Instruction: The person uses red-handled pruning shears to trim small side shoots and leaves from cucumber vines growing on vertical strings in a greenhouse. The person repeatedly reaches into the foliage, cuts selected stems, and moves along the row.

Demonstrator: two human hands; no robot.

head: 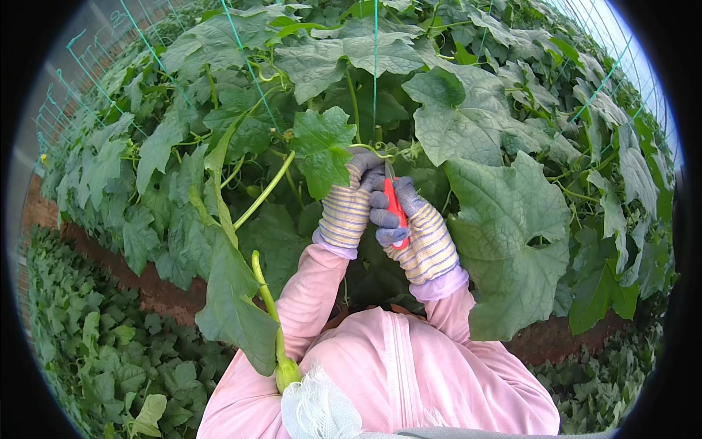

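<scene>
My right hand (397, 211), in a striped glove with grey fingers, is closed around the red handle of pruning snips (394, 203). Their metal blade points up towards a thin curling green tendril (373, 149). Close beside it my left hand (362, 170), gloved alike, has its fingers bent at the tendril; whether it pinches it is not clear. A lobed leaf (323, 148) partly covers the left hand's outer side. Just above both hands a small green bud cluster (410, 151) shows near a vertical green string (375, 66).
Dense climbing vines with large leaves (504, 241) surround my hands. A cut-looking stem with a green swollen end (287, 373) hangs by my left sleeve. More green strings (249, 66) run upward. Low plants (82, 329) and reddish soil (164, 299) lie below left.
</scene>
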